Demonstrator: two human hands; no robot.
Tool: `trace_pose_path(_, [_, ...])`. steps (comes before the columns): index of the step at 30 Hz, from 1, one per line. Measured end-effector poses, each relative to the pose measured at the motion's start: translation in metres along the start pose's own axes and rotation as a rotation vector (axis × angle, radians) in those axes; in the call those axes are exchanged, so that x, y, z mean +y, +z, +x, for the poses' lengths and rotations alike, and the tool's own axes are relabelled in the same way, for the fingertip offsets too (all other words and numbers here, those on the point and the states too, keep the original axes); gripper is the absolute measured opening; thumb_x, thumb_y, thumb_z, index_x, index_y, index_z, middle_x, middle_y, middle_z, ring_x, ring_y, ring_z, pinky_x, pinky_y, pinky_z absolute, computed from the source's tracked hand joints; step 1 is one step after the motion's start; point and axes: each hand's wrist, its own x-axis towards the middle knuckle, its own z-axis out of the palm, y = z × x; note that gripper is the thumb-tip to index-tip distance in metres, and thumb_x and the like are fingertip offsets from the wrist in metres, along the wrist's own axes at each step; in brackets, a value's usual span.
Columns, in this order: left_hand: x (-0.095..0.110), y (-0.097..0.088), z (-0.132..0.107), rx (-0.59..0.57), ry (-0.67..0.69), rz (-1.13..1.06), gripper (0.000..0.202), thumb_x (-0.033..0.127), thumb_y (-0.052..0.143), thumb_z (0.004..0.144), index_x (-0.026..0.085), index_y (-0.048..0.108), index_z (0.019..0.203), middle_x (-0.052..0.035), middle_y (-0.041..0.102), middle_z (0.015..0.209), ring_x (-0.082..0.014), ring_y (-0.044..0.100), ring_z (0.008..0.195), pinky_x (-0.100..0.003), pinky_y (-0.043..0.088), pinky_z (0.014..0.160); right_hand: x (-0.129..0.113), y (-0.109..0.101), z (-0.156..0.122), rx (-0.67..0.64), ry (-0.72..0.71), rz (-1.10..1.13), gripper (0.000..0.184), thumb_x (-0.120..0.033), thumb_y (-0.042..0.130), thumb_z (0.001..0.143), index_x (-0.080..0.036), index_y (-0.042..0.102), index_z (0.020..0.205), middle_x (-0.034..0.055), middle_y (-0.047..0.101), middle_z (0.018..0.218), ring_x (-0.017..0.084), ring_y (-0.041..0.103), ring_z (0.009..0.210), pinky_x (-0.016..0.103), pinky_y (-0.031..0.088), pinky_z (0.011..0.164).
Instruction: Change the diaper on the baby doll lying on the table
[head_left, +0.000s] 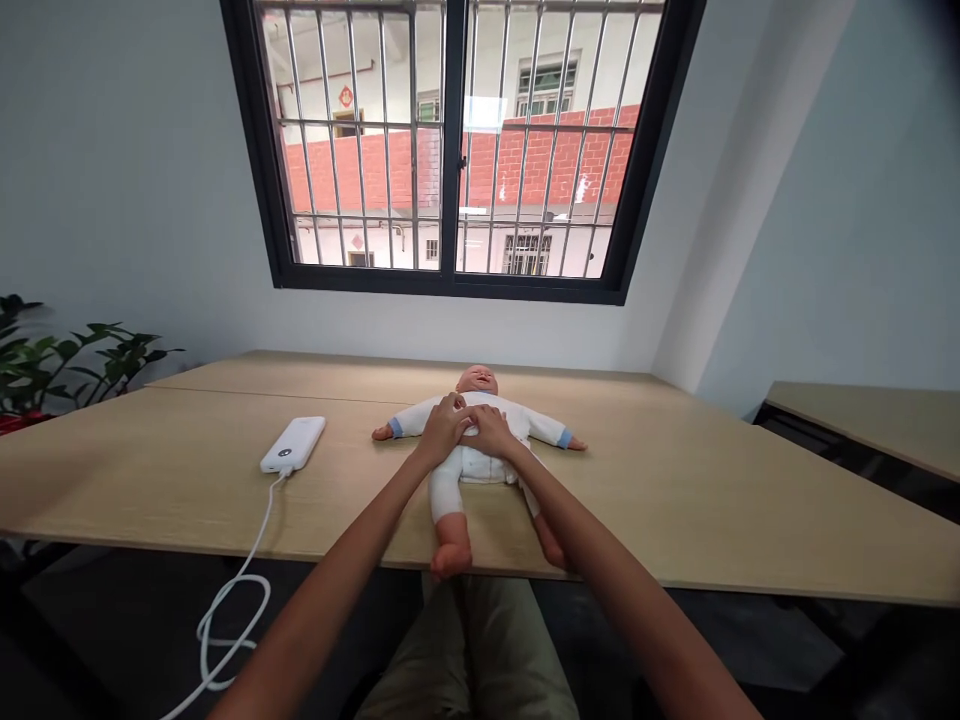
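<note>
One item under inspection: position and grip?

Left hand (444,430) and right hand (491,432) lie flat, grip open, on the chest of a baby doll (469,465), face-up on the desk (675,500), feet near its edge.

Further out?

Cable (247,590) trailing over the edge from a white power bank (292,445), left of the doll; barred window (450,140) ahead.

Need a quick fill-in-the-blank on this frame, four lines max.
1. The left hand and right hand rest on the chest of a baby doll lying on its ____.
2. The doll's sleeve cuffs are ____.
3. A white cable leads to the ____ on the table.
4. The window is fitted with metal ____.

Answers: back; blue; power bank; bars
</note>
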Motion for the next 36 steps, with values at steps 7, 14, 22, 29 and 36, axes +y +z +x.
trace_pose_path(7, [-0.007, 0.009, 0.002, 0.019, -0.029, -0.129, 0.016, 0.010, 0.055, 0.085, 0.018, 0.066, 0.092, -0.0075, 0.047, 0.109, -0.0232, 0.048, 0.107, -0.037, 0.040, 0.094, -0.001, 0.003, -0.004, 0.038, 0.015, 0.037, 0.060, -0.041, 0.071, 0.074, -0.016, 0.051, 0.125, 0.0124, 0.048, 0.135, 0.031, 0.037, 0.130, 0.062, 0.019, 0.109])
trace_pose_path(14, [-0.021, 0.024, 0.000, 0.143, -0.320, -0.429, 0.036, 0.015, 0.073, 0.073, 0.016, 0.054, 0.103, -0.0065, 0.048, 0.106, -0.0211, 0.049, 0.104, -0.035, 0.041, 0.095, 0.008, -0.020, -0.007, -0.056, 0.032, 0.435, 0.082, -0.032, 0.072, 0.070, -0.011, 0.039, 0.142, 0.0147, 0.039, 0.145, 0.027, 0.037, 0.135, 0.045, 0.024, 0.116])
trace_pose_path(22, [-0.011, 0.010, -0.005, 0.118, -0.276, -0.328, 0.011, 0.020, 0.070, 0.080, 0.020, 0.070, 0.091, -0.0055, 0.057, 0.103, -0.0215, 0.050, 0.105, -0.037, 0.038, 0.098, 0.042, -0.047, -0.017, 0.101, -0.145, 0.483, 0.039, -0.011, 0.047, 0.075, -0.017, 0.071, 0.106, 0.0066, 0.061, 0.121, 0.020, 0.050, 0.122, 0.037, 0.036, 0.109])
trace_pose_path(29, [-0.013, 0.010, -0.008, -0.072, -0.313, -0.240, 0.018, 0.021, 0.066, 0.084, 0.029, 0.075, 0.098, -0.0049, 0.054, 0.125, -0.0245, 0.044, 0.121, -0.045, 0.032, 0.108, 0.053, -0.026, -0.016, 0.201, -0.140, 0.567, 0.039, -0.018, 0.047, 0.075, -0.020, 0.071, 0.106, 0.0045, 0.062, 0.120, 0.019, 0.050, 0.120, 0.037, 0.032, 0.111])
trace_pose_path(36, [-0.012, 0.005, -0.013, -0.136, -0.291, -0.379, 0.017, 0.022, 0.060, 0.087, 0.022, 0.076, 0.092, -0.0089, 0.050, 0.134, -0.0266, 0.038, 0.130, -0.042, 0.028, 0.113, 0.073, 0.001, -0.011, 0.629, 0.285, 0.609, 0.045, -0.033, 0.041, 0.079, -0.007, 0.060, 0.111, 0.0144, 0.059, 0.118, 0.020, 0.055, 0.108, 0.032, 0.042, 0.098])
